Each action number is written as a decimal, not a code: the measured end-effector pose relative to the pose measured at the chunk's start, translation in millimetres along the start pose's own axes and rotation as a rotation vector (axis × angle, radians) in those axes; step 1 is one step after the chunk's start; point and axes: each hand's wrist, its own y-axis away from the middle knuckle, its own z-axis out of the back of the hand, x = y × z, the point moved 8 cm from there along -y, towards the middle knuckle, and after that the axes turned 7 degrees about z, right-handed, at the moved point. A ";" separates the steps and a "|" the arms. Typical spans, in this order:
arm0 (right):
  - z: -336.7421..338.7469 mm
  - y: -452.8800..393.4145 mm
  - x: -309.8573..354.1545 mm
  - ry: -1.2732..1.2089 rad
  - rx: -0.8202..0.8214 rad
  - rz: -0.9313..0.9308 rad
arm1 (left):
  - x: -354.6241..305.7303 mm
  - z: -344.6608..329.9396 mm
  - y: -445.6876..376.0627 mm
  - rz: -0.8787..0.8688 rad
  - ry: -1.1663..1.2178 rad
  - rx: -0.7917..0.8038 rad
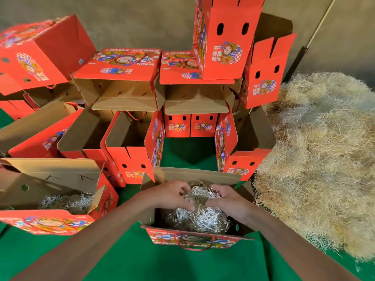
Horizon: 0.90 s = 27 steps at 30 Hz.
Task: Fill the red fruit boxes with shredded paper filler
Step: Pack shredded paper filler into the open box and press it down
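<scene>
An open red fruit box stands on the green cloth right in front of me, with shredded paper filler lying in its bottom. Above the box, my left hand and my right hand both grip one clump of shredded paper between them. A second open red box at the left also holds some filler. A large heap of straw-coloured shredded paper lies at the right.
Several empty red boxes stand open or stacked behind, some tipped on their sides, up to a tall stack at the back. A bare patch of green cloth lies between them. A grey wall closes the back.
</scene>
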 end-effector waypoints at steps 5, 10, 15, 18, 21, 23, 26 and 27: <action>-5.8 -10.7 2.4 -0.059 0.010 -0.001 | 2.9 -25.1 -31.4 0.049 0.067 0.095; -0.9 -14.4 -16.9 0.453 0.142 -0.057 | 16.7 -12.9 -42.8 0.145 -0.002 -0.035; 7.9 -23.1 -7.4 0.896 0.029 0.112 | 26.8 -16.8 -39.0 0.215 -0.392 -0.071; 21.4 -21.6 -3.1 1.031 -0.071 0.170 | 32.0 -12.1 -33.6 0.199 -0.570 -0.173; 27.4 -22.6 0.9 1.022 -0.141 0.202 | 28.2 -11.2 -32.8 0.155 -0.649 -0.162; 26.3 -23.7 4.1 0.937 -0.108 0.233 | 17.0 -10.5 -32.0 0.077 -0.600 -0.099; 13.3 -27.7 -0.9 0.852 0.069 0.204 | -4.1 -14.3 -30.3 -0.056 -0.424 0.047; 9.2 -29.5 -4.7 0.878 0.114 0.164 | -11.4 -18.2 -29.8 -0.084 -0.384 0.084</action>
